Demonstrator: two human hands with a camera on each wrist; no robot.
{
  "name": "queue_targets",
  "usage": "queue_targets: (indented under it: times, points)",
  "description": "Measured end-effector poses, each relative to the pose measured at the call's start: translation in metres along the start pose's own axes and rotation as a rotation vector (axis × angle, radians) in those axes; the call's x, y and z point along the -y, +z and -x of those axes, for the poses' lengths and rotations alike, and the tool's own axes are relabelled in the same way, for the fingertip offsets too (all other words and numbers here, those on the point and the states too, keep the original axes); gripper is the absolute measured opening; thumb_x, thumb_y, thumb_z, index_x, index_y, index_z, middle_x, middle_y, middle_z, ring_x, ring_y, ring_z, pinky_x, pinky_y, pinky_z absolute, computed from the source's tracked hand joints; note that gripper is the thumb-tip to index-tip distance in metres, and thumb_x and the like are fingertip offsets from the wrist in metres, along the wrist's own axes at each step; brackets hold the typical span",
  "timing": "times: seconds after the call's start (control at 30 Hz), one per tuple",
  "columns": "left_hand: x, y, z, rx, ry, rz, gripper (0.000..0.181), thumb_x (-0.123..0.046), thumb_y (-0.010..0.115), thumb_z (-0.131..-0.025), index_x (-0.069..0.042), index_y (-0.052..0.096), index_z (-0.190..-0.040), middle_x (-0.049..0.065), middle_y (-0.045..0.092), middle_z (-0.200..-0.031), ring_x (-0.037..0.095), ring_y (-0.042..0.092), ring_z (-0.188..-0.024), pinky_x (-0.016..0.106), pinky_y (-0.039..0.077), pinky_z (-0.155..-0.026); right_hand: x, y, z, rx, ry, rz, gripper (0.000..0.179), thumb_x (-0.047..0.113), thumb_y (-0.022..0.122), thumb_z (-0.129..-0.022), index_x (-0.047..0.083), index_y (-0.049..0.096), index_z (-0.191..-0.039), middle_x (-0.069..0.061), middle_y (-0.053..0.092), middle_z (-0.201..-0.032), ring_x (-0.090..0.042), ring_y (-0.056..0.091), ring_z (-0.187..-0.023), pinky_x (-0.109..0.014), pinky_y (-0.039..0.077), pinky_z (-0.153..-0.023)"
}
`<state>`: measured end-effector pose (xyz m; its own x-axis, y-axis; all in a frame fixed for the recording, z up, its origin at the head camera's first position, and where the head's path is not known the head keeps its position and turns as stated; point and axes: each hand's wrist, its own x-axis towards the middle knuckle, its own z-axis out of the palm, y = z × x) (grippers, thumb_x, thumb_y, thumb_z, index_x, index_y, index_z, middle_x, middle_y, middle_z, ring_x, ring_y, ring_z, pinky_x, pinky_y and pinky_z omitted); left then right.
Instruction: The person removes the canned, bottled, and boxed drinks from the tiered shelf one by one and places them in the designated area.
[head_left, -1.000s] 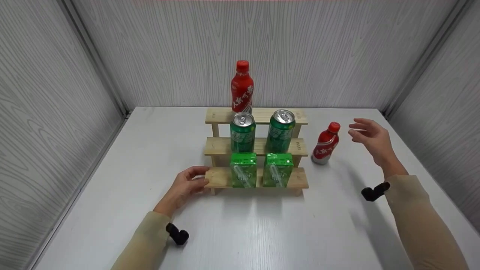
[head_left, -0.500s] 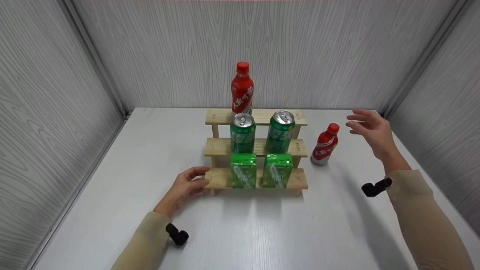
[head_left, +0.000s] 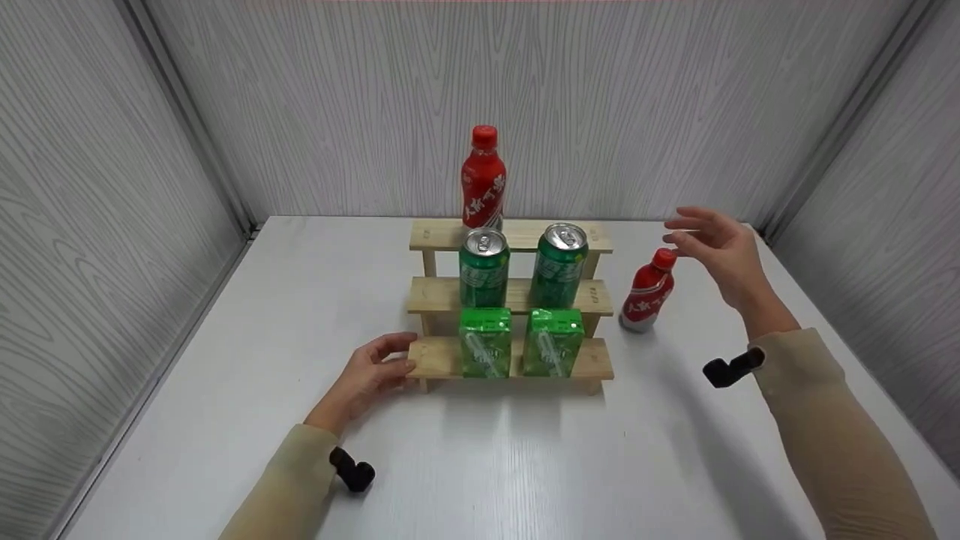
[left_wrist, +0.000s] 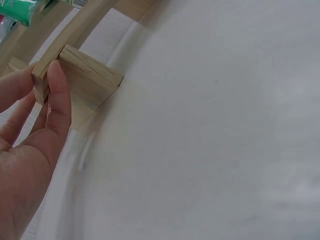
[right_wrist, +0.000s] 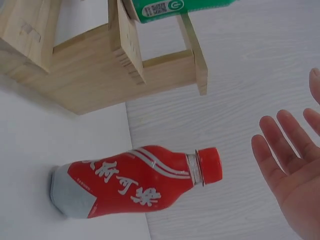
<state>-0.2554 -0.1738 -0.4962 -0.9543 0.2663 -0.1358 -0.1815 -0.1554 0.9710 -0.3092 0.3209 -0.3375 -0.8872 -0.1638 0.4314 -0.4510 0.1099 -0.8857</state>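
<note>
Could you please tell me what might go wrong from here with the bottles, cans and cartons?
The right hand is close to the cap of the red bottle on the table; a sideways brush could tip it.

The left hand pinches the end of the wooden rack's lowest shelf; a tug might jolt the green cans, green cartons or the bottle on top.

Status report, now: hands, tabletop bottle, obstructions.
Left hand pinches bottom shelf. Right hand empty. Red bottle upright on table, untouched. Nothing visible between it and right hand.
</note>
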Motion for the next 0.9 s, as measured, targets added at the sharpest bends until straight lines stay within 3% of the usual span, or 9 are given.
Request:
queue_targets:
  times: [0.43, 0.67, 0.9]
  points:
    - [-0.002, 0.000, 0.000, -0.009, -0.019, -0.021, 0.056, -0.006, 0.074, -0.078, -0.004, 0.050, -0.129, 0.014, 0.047, -0.124, 0.024, 0.057, -0.096, 0.033, 0.051, -0.075, 0.009, 0.040, -0.018, 0.052, -0.042, 0.010, 0.039, 0.011, 0.063, -0.089, 0.005, 0.053, -0.127, -0.020, 0.058, -0.117, -0.021, 0.060, -0.100, -0.026, 0.049, -0.081]
    - [-0.003, 0.001, 0.001, -0.021, -0.045, -0.021, 0.055, -0.007, 0.074, -0.078, -0.007, 0.051, -0.128, 0.013, 0.046, -0.126, 0.025, 0.056, -0.100, 0.033, 0.051, -0.077, 0.015, 0.062, -0.030, 0.075, -0.019, -0.014, 0.039, 0.013, 0.064, -0.089, 0.007, 0.054, -0.126, -0.018, 0.059, -0.117, -0.021, 0.060, -0.101, -0.027, 0.049, -0.083]
    - [-0.003, 0.001, 0.000, -0.009, -0.013, -0.050, 0.057, -0.006, 0.072, -0.080, -0.003, 0.048, -0.132, 0.013, 0.047, -0.125, 0.020, 0.057, -0.093, 0.029, 0.051, -0.071, 0.030, 0.079, -0.044, 0.100, -0.039, -0.044, 0.039, 0.012, 0.064, -0.088, 0.007, 0.054, -0.126, -0.017, 0.058, -0.118, -0.026, 0.058, -0.104, -0.028, 0.048, -0.085]
